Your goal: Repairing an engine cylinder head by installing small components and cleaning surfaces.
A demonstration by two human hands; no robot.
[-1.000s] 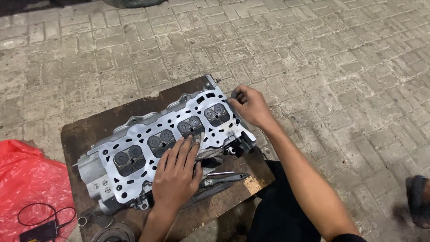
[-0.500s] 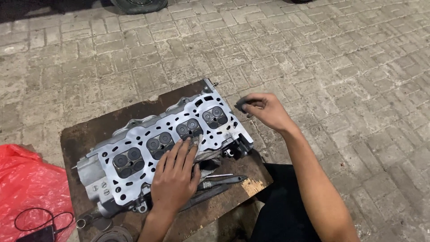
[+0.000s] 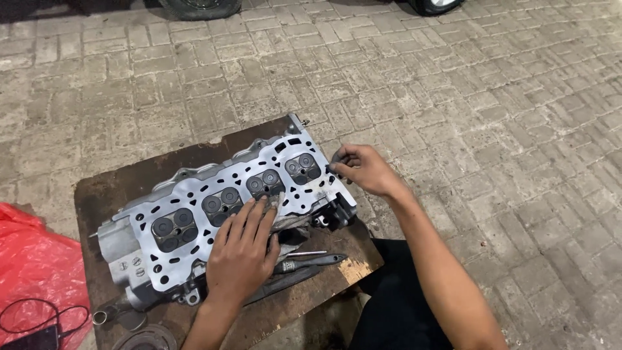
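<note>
Fingers [image 3: 259, 214] flat on cylinder head [image 3: 194, 214], screwdriver [image 3: 311, 261] beside, perhaps rag beneath.

Under my work lies a dark wooden board [image 3: 129, 188] set on grey brick paving [image 3: 492, 104]. Near me on the board are a screwdriver [image 3: 310, 262] and a thin metal rod [image 3: 306, 253], side by side. At my far left is a red plastic sheet [image 3: 32, 266] with a black cable [image 3: 39, 314] looped over it. A round metal part [image 3: 144, 339] sits at the bottom edge. Two tyres [image 3: 201, 8] show at the top
</note>
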